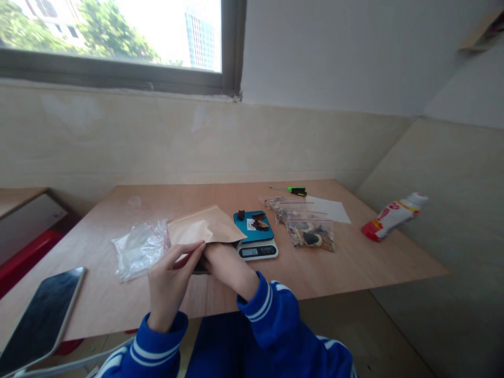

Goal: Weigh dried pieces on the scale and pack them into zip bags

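A brown paper bag lies on the table with its mouth toward me. My left hand pinches the upper edge of that mouth between thumb and fingers. Reaching inside the bag is my right hand; its fingers are hidden there. Just right of the bag stands a kitchen scale with a blue top, and several dark dried pieces rest on it. To the left of the bag are clear plastic zip bags.
Filled zip bags of dried pieces lie right of the scale, beside a white paper sheet. Behind them is a screwdriver. A red-and-white bottle stands at the right, a phone at the left front edge.
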`<state>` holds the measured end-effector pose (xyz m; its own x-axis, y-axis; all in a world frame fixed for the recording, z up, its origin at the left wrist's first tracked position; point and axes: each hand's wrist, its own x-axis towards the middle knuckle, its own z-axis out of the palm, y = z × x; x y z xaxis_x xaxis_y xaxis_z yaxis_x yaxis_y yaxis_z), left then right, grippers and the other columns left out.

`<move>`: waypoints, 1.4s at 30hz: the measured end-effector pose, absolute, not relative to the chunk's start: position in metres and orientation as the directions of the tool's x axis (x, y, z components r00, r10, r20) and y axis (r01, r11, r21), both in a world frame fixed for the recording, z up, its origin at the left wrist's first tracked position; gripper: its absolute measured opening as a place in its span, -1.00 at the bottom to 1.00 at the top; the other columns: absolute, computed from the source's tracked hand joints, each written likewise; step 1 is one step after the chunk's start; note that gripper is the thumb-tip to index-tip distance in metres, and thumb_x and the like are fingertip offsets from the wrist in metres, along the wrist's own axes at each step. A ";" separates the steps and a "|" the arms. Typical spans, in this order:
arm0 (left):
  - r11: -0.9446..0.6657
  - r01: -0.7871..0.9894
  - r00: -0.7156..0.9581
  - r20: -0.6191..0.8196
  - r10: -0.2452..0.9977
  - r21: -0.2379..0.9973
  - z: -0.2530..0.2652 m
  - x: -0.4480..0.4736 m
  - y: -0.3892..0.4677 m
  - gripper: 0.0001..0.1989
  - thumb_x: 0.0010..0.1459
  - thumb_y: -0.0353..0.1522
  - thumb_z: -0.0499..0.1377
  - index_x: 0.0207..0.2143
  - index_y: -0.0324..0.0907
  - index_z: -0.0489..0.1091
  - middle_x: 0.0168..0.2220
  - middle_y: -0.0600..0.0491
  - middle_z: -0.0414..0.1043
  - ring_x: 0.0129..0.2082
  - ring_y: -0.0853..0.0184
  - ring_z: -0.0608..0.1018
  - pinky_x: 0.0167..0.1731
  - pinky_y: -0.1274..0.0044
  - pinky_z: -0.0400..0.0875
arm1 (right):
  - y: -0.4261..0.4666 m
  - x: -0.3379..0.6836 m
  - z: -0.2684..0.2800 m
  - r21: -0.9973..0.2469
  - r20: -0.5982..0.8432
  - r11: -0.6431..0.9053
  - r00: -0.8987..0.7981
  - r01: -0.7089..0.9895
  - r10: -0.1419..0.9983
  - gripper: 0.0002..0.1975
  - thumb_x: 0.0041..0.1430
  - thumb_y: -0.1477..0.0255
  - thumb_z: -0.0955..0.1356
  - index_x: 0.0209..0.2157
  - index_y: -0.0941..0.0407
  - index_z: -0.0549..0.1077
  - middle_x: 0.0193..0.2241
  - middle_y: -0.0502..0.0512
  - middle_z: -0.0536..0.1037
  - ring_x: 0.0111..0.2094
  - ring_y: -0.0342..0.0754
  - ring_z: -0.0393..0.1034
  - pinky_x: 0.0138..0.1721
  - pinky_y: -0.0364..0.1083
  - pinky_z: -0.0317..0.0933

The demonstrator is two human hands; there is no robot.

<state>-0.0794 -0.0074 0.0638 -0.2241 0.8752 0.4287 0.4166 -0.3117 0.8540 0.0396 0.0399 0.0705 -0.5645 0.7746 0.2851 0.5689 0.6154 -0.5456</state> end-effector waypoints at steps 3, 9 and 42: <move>-0.290 0.422 -0.251 0.418 0.873 0.859 0.072 -0.085 -0.002 -0.82 0.02 -0.23 0.26 -0.34 -0.11 0.55 -0.30 0.08 0.58 -0.26 0.28 0.59 -0.24 0.50 0.55 | 0.016 0.058 0.093 -0.457 0.243 0.583 -0.535 0.672 0.809 -0.80 0.19 0.55 0.29 -0.13 0.28 0.38 -0.17 0.36 0.52 -0.10 0.19 0.43 -0.10 0.13 0.33; -0.223 0.468 -0.335 0.405 0.851 0.855 0.093 -0.096 0.010 -0.79 -0.01 -0.18 0.28 -0.36 -0.10 0.55 -0.37 0.10 0.59 -0.32 0.27 0.59 -0.30 0.50 0.51 | 0.003 0.112 0.122 -0.786 0.514 0.606 -0.416 0.122 0.750 -0.79 0.12 0.34 0.40 -0.34 0.06 0.27 0.00 0.15 0.45 0.04 0.03 0.36 0.05 0.04 0.27; -0.322 0.410 -0.330 0.468 0.820 0.853 0.079 -0.095 0.003 -0.86 -0.01 -0.27 0.30 -0.37 -0.10 0.56 -0.36 0.12 0.58 -0.33 0.33 0.59 -0.33 0.56 0.52 | 0.019 0.050 0.101 -0.343 0.295 0.742 -0.683 0.577 0.668 -0.62 0.20 0.69 0.16 0.00 0.27 0.40 -0.05 0.28 0.49 0.00 0.04 0.38 0.03 0.00 0.30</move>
<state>-0.0953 0.0028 0.0786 -0.3305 0.8196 0.4679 0.4096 -0.3221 0.8535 0.0496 0.0194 0.1006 -0.6831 0.6679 0.2955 0.5769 0.7415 -0.3426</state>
